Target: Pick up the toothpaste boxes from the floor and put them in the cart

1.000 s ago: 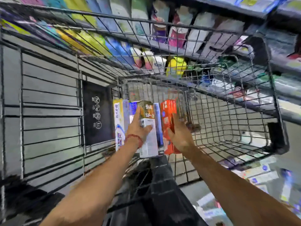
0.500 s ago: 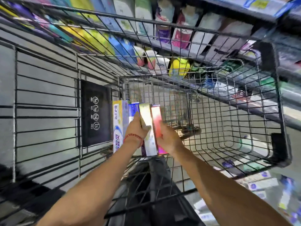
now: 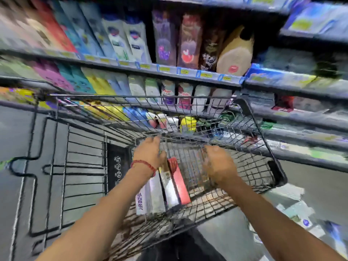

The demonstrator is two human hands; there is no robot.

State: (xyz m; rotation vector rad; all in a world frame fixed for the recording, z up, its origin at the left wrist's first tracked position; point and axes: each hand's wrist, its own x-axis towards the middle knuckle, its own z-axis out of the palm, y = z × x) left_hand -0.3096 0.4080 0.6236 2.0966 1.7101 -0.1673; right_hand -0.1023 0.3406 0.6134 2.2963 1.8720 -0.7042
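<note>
- Store shelves [image 3: 169, 70] fill twelve o'clock beyond our cart [image 3: 263, 140].
- Toothpaste boxes [image 3: 169, 187] stand inside, at centre.
- Our left hand [image 3: 148, 153] and right hand [image 3: 218, 162] hover relaxed, holding nothing.
- Withdraw gently, we judge; more boxes lie at four o'clock.

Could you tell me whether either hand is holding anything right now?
Neither. The left hand and right hand hover open above the boxes standing in the cart.
</note>
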